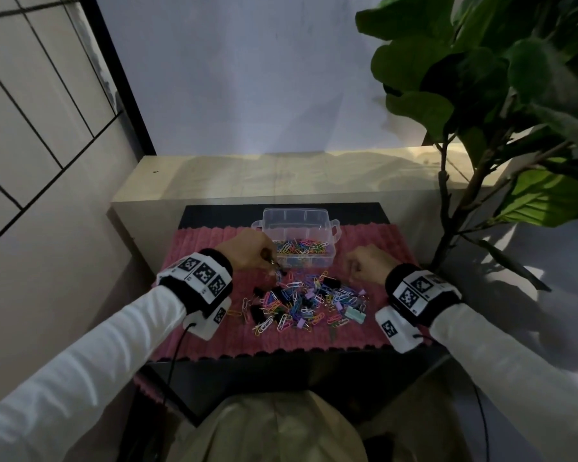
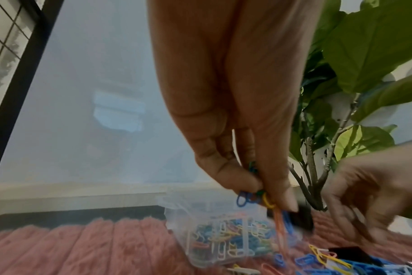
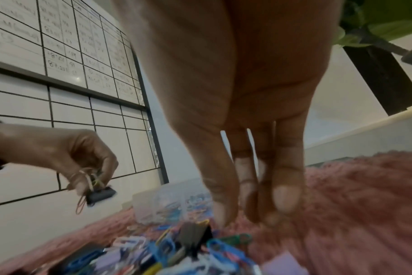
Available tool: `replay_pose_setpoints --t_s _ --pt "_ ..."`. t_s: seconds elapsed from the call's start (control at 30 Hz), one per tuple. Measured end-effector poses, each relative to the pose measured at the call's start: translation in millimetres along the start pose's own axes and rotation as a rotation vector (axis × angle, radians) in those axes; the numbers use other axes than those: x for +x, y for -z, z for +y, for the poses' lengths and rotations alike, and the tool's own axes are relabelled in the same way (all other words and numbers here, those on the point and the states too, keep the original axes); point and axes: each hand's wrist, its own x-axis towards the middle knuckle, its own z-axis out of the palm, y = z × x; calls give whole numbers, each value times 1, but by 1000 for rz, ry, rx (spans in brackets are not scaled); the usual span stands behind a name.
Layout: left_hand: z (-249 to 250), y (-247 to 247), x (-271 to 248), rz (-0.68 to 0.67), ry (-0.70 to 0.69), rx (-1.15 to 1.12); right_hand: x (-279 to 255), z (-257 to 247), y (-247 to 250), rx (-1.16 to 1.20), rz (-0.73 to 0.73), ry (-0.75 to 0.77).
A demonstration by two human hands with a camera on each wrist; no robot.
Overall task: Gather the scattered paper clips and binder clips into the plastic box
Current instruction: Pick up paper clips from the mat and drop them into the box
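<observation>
Left hand (image 1: 247, 250) pinches several paper clips (image 2: 267, 201) and 1 black binder clip (image 3: 99, 195). Right hand (image 1: 367, 263) hangs loose-fingered, empty. The plastic box (image 1: 314, 261) sits between them.

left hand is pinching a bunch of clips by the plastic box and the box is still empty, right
Not empty: the head view shows the plastic box already holding many coloured paper clips. The left hand does pinch a bunch of clips beside it.
</observation>
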Motion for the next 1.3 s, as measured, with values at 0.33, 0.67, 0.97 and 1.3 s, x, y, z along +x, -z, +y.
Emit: replay_pose_setpoints --t_s 0.33,0.67,0.97,1.3 --pt "-4 4 10 32 47 -203 -3 0 -27 -48 -101 13" --pt "-14 16 38 183 126 -351 -1 9 1 102 14 65" --pt "-9 14 49 119 94 -196 -4 14 19 443 14 41" --pt "-29 20 -20 161 103 -146 10 9 23 472 26 80"
